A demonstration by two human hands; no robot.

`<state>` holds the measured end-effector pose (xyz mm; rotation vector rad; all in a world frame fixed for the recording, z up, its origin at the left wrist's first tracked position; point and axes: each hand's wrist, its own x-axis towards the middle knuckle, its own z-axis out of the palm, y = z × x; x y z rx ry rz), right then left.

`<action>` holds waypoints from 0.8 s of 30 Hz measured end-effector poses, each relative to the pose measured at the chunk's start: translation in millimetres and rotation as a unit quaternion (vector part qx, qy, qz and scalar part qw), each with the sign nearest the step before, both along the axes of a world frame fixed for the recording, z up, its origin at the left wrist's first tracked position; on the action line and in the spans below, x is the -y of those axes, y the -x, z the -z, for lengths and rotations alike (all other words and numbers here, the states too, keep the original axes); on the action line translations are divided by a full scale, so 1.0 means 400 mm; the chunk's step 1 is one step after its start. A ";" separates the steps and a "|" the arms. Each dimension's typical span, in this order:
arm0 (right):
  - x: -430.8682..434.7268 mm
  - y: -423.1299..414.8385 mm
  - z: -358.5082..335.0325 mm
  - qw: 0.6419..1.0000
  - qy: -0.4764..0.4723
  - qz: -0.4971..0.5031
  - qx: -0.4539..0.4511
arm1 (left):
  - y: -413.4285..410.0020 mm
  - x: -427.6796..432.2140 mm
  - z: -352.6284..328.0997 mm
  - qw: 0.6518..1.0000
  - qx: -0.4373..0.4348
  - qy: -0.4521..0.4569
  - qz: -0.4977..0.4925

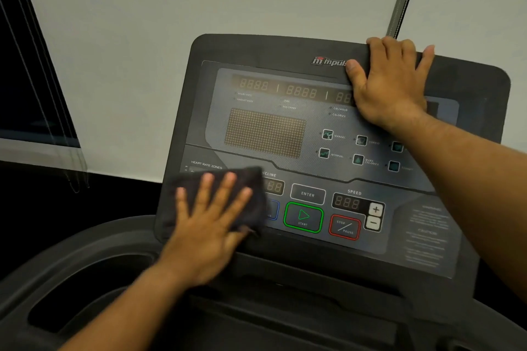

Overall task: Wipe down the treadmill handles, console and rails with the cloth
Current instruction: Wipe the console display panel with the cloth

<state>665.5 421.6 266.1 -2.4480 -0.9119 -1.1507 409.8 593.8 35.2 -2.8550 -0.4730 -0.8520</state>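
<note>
Down by the dark cup tray, the left hand lies flat, fingers straight and spread, pressing the black cloth onto the lower-left corner of the console. The right hand steadies the panel, fingers hooked over its top edge. Console wiping looks underway. The next sweep probably goes rightward over the start button, lightly enough not to trigger it.

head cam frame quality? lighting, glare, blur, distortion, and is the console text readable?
Head view: dim, even light, no hard glare on the console; large labels like START read, the fine print at right is smeared; the dark cloth under the left hand loses texture; the tray recess sinks into shadow; wide-angle bending shows at the frame edges.
</note>
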 end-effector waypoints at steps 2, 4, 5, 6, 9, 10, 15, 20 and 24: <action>-0.001 0.002 0.001 1.000 -0.001 0.001 -0.001 | 0.034 -0.067 -0.003 0.995 0.027 0.088 -0.041; -0.001 0.003 0.001 1.000 -0.002 -0.002 -0.003 | 0.038 -0.080 -0.009 0.984 0.067 0.155 -0.059; 0.000 0.003 0.001 1.000 -0.002 -0.004 -0.004 | 0.033 -0.077 -0.014 0.977 0.094 0.177 -0.068; 0.001 0.003 0.000 1.000 -0.003 -0.005 -0.004 | 0.027 -0.076 -0.021 0.968 0.132 0.198 -0.078; 0.002 0.005 -0.004 1.000 -0.003 -0.006 -0.009 | 0.019 -0.085 -0.058 0.904 0.256 0.315 -0.135; 0.002 0.005 -0.004 1.000 -0.001 -0.005 -0.011 | 0.018 -0.095 -0.065 0.877 0.282 0.354 -0.162; 0.001 0.010 -0.013 0.999 0.017 0.010 -0.041 | 0.031 -0.124 -0.101 0.796 0.350 0.469 -0.153; 0.002 0.139 -0.017 0.994 0.031 -0.051 -0.086 | 0.109 -0.140 -0.185 0.716 0.436 0.523 -0.152; 0.014 0.382 0.095 0.941 0.047 -0.255 -0.216 | 0.171 -0.057 -0.246 0.669 0.378 0.640 0.032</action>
